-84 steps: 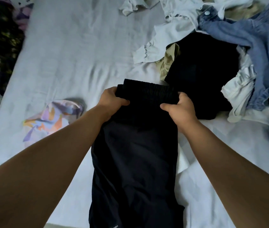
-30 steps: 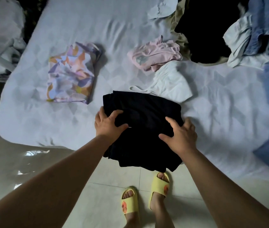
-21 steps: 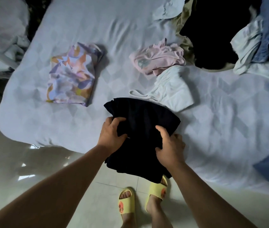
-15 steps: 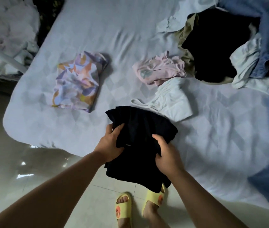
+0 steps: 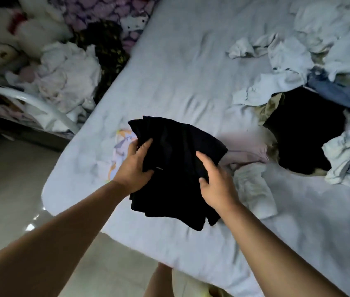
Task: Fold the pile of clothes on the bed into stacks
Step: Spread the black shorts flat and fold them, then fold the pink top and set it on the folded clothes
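Lifted off the bed (image 5: 169, 71) since a moment ago, the folded black garment (image 5: 176, 166) now hangs in the air over the bed's near corner, carried toward the floral fold (image 5: 120, 144) that peeks out just behind it. Left hand (image 5: 134, 166) grips its left edge, thumb on top and fingers curled underneath. Right hand (image 5: 217, 183) holds the right side, thumb stretched across the cloth, fingers wrapped below. Both forearms reach forward, nearly straight. Beyond the garment lie a pink piece (image 5: 245, 151) and the unfolded pile (image 5: 320, 86).
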Demonstrator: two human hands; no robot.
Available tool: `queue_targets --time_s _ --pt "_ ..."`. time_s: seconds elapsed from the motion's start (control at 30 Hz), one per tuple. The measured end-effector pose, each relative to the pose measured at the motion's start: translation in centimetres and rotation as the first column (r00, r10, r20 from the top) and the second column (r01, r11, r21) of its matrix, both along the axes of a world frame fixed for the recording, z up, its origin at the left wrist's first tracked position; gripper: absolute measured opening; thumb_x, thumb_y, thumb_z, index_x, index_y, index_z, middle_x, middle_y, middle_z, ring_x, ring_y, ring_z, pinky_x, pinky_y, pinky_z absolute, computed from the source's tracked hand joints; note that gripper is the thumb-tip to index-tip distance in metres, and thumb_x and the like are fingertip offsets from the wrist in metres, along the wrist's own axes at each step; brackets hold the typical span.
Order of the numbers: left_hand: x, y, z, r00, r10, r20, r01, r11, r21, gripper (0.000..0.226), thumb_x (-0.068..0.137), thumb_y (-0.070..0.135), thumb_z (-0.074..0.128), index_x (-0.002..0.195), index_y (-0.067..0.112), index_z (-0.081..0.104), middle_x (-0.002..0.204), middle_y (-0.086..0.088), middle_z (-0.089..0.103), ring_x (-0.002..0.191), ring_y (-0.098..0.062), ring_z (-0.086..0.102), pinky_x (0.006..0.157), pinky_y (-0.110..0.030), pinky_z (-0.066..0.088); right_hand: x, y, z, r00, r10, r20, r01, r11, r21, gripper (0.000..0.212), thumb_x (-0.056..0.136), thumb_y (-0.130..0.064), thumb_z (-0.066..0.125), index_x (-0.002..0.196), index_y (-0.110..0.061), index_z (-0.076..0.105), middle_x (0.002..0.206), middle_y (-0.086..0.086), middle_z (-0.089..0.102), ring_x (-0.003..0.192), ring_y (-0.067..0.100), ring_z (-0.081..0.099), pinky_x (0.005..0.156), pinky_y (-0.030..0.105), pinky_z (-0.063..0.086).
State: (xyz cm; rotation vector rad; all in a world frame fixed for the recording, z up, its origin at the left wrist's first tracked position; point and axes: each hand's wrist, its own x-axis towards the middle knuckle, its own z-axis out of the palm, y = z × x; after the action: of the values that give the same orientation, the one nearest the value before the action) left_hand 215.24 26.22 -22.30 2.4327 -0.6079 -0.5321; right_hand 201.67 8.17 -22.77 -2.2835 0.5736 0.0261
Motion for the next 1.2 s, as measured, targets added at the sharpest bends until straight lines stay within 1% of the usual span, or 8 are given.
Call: queue_targets --time_s 0.1,0.4,0.53,0.67,0.77,0.87,0.97,1.2 --pt "6.0 -0.5 1.6 1.000 -0.008 0.020 0.009 0.999 -0.049 0.087 0.074 -0.007 0.065 0.147 0.016 0.025 0.146 -0.015 0.021 0.134 -0.028 0.032 0.102 -0.019 0.026 5.7 -0.6 1.5 1.000 -0.004 0.010 0.005 1.000 -0.020 0.069 0.088 -0.004 0.053 0.145 -0.037 0.029 0.127 0.005 0.055 0.111 0.028 0.054 0.083 0.035 0.045" --pt "23.8 -4.3 3.7 0.999 -0.046 -0.010 0.045 0.998 -0.047 0.079 0.080 -0.002 0.066 0.147 0.017 0.028 0.149 -0.010 0.019 0.134 -0.022 0.031 0.093 -0.002 0.018 21.9 -3.3 3.1 0.995 -0.089 0.049 0.088 0.996 0.017 0.069 0.088 -0.001 0.052 0.145 -0.033 0.031 0.129 0.008 0.054 0.113 0.029 0.054 0.093 0.035 0.045" --pt "28.7 -6.1 3.2 0.998 -0.048 -0.041 0.047 0.998 -0.041 0.077 0.083 0.000 0.065 0.148 0.020 0.028 0.151 -0.008 0.015 0.135 -0.020 0.027 0.091 0.000 0.016 26.7 -5.0 2.5 0.992 -0.116 0.039 0.115 0.993 0.036 0.068 0.088 -0.002 0.053 0.145 -0.032 0.032 0.126 0.010 0.056 0.093 0.024 0.056 0.089 0.036 0.047" --pt "32.1 -7.4 0.3 0.997 -0.070 -0.023 0.070 0.998 0.003 0.076 0.081 0.008 0.071 0.146 0.024 0.033 0.155 -0.004 0.004 0.140 -0.022 0.022 0.106 -0.014 0.019 29.7 -7.2 0.5 0.979 -0.198 -0.049 0.196 0.980 -0.039 0.069 0.090 -0.009 0.056 0.148 -0.027 0.024 0.148 0.008 0.033 0.122 0.028 0.048 0.095 0.036 0.042" --pt "32.8 -7.7 -3.5 0.980 -0.195 -0.044 0.200 0.947 0.251 0.069 0.083 0.025 0.070 0.142 0.034 0.036 0.158 0.002 -0.006 0.143 -0.025 0.011 0.116 -0.038 0.020 30.0 -8.2 -1.7 0.968 -0.184 -0.168 0.168 0.980 -0.104 0.072 0.089 -0.009 0.057 0.149 -0.023 0.020 0.156 0.010 0.013 0.133 0.031 0.036 0.097 0.037 0.040" --pt "31.7 -7.8 -6.7 0.936 -0.340 -0.086 0.343 0.835 0.430 0.055 0.090 0.033 0.060 0.140 0.039 0.038 0.158 0.004 0.005 0.145 -0.022 0.003 0.117 -0.042 0.013 28.7 -8.2 -4.0 0.961 -0.155 -0.231 0.141 0.987 -0.077 0.070 0.087 -0.008 0.058 0.148 -0.020 0.024 0.155 0.013 0.017 0.136 0.033 0.031 0.099 0.038 0.038" --pt "30.4 -7.7 -8.3 0.936 -0.333 -0.114 0.347 0.816 0.463 0.051 0.091 0.033 0.056 0.140 0.037 0.040 0.156 0.004 0.017 0.146 -0.020 0.003 0.117 -0.042 0.008 27.1 -7.9 -5.3 0.954 -0.159 -0.255 0.153 0.987 -0.044 0.067 0.086 -0.012 0.061 0.145 -0.018 0.030 0.152 0.011 0.023 0.133 0.030 0.036 0.101 0.036 0.038" --pt "25.8 -10.6 -7.3 0.964 -0.257 0.071 0.239 0.952 0.189 0.037 0.084 0.016 0.067 0.121 0.013 0.064 0.138 -0.011 0.048 0.135 -0.031 0.034 0.113 -0.039 0.023 22.6 -8.2 -5.3 0.936 -0.231 -0.267 0.238 0.971 -0.005 0.051 0.085 -0.017 0.065 0.133 -0.012 0.048 0.133 0.010 0.049 0.122 0.025 0.048 0.099 0.028 0.036"
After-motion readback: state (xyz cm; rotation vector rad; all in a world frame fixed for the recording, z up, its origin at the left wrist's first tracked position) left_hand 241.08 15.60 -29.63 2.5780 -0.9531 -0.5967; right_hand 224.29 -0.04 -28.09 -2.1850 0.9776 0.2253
